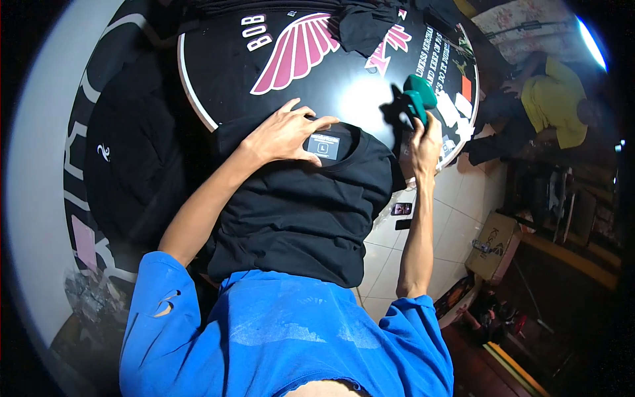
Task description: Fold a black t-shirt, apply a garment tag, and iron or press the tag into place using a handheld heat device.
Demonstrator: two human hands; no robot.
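A black T-shirt (297,212) lies bunched in front of me, its neckline toward the far side. Inside the collar shows a grey label (322,149). My left hand (284,132) rests on the collar's left side with fingers spread, thumb and index finger beside the label. To the right of the shirt, my right hand (426,145) is closed around a green plastic hand tool (420,96) with a rounded head, raised over the table edge. Its exact kind I cannot make out.
The round black table (225,66) carries a pink wing print. Dark cloth (364,30) lies at its far side, and black garments (132,152) at left. A person in a yellow shirt (552,102) is at right. A phone (401,209) and cardboard box (493,248) are also there.
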